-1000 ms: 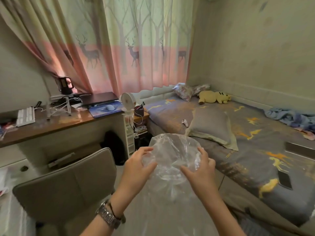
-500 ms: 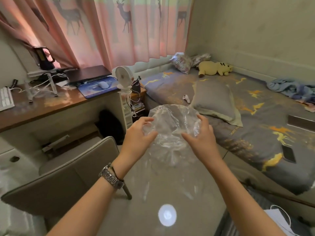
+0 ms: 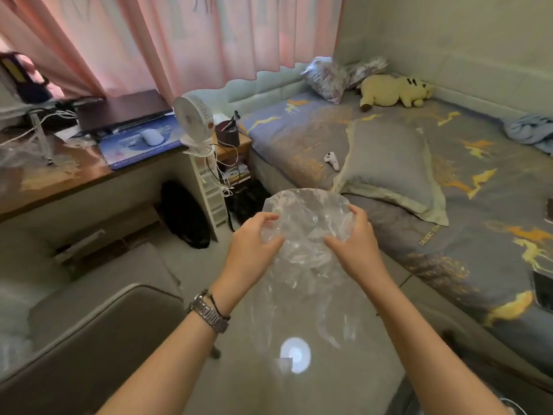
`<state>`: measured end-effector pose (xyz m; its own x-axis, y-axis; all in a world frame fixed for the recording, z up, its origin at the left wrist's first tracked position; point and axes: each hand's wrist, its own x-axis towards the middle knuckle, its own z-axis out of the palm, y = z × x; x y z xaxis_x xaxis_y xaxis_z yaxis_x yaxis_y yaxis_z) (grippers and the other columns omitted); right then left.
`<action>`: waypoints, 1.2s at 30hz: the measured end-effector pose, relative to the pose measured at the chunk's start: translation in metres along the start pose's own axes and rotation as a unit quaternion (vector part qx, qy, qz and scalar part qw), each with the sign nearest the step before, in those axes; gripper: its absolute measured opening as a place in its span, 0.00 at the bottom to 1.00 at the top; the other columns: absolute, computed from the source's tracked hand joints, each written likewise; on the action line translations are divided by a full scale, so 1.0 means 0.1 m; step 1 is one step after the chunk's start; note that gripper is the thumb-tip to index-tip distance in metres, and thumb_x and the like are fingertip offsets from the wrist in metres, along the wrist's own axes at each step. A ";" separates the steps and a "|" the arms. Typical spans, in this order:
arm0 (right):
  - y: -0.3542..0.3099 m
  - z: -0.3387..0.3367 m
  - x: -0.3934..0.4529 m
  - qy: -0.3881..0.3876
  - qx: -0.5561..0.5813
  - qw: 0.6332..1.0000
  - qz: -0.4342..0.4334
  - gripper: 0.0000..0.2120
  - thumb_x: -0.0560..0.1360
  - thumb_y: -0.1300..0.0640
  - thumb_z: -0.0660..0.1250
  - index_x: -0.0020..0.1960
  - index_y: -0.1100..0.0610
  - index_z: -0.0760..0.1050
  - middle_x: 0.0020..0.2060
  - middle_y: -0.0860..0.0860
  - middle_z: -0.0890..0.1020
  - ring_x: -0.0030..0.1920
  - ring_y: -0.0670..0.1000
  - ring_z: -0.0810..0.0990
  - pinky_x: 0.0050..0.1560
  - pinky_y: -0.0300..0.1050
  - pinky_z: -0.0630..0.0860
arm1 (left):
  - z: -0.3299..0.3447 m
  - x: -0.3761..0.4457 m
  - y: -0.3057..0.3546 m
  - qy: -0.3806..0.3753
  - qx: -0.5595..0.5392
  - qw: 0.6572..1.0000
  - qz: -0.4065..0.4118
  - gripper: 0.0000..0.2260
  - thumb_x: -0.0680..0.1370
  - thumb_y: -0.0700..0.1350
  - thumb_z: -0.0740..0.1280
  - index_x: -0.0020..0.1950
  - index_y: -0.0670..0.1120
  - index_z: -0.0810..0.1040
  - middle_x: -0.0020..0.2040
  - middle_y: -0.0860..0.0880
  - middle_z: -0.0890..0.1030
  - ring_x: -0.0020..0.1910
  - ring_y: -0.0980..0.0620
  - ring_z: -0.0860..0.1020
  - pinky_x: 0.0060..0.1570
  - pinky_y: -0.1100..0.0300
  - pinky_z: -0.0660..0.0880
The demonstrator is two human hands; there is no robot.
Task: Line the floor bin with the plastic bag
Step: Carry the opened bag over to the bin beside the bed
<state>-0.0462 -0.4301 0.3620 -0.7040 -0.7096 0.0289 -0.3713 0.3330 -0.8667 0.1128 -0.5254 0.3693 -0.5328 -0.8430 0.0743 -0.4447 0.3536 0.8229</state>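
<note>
- The floor bin is nowhere in view, so the person has no target yet. The largest risk is that the bag gets opened here, then collapses or twists while the bin is being found, and the opening work has to be done again.
- The grey patterned bed (image 3: 419,187) stands close on the right and the grey padded chair (image 3: 89,339) close on the left. The hanging tail of the bag could brush or catch on either as the person turns in the narrow floor space between them.
- The thin, crinkled, clear plastic bag (image 3: 302,232) is held in the air in front of the person, over the floor and well off the wooden desk (image 3: 59,178). Its film probably clings to itself. If the mouth does not separate, the layers may stay stuck and the bag would not spread over a rim.
- The left hand (image 3: 254,244) pinches the bag's left side between thumb and fingers, and the right hand (image 3: 356,238) grips its right side likewise. Pulling apart too sharply could tear such thin film, or let it slip from one pinch.
</note>
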 end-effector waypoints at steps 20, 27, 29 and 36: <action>0.78 1.16 2.08 -0.031 -0.010 0.993 0.116 0.28 0.72 0.62 0.65 0.70 0.52 0.60 0.63 0.54 0.74 0.60 0.53 0.75 0.53 0.43 0.70 | 0.88 2.14 -1.11 -0.089 -0.027 0.989 -0.118 0.16 0.74 0.46 0.67 0.61 0.52 0.74 0.56 0.55 0.76 0.50 0.47 0.80 0.52 0.49 0.78; 1.00 1.43 2.72 -0.034 0.032 0.988 0.145 0.26 0.73 0.58 0.66 0.67 0.49 0.61 0.60 0.50 0.76 0.58 0.51 0.76 0.55 0.48 0.75 | 1.12 2.74 -1.46 -0.101 -0.036 0.978 -0.179 0.15 0.73 0.47 0.67 0.60 0.54 0.74 0.57 0.57 0.76 0.51 0.47 0.80 0.53 0.49 0.78; 1.12 1.51 2.93 -0.046 0.026 0.988 0.147 0.27 0.73 0.60 0.65 0.68 0.50 0.60 0.60 0.51 0.76 0.58 0.52 0.77 0.57 0.51 0.76 | 1.22 2.90 -1.57 -0.096 -0.037 0.975 -0.197 0.15 0.73 0.48 0.66 0.60 0.55 0.74 0.58 0.57 0.75 0.51 0.47 0.80 0.53 0.48 0.78; 1.63 1.85 3.68 -0.127 0.039 0.980 0.149 0.33 0.72 0.67 0.62 0.72 0.49 0.56 0.64 0.50 0.73 0.62 0.49 0.74 0.63 0.50 0.73 | 1.64 3.54 -1.98 -0.033 -0.036 0.956 -0.290 0.17 0.72 0.47 0.68 0.60 0.54 0.72 0.53 0.54 0.78 0.43 0.49 0.81 0.46 0.47 0.79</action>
<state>-0.2539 -0.7517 0.1388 -0.5968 -0.7227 -0.3486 -0.1178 0.5086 -0.8529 -0.1057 -0.8275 0.1404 -0.2564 -0.8610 -0.4392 -0.6296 -0.1959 0.7518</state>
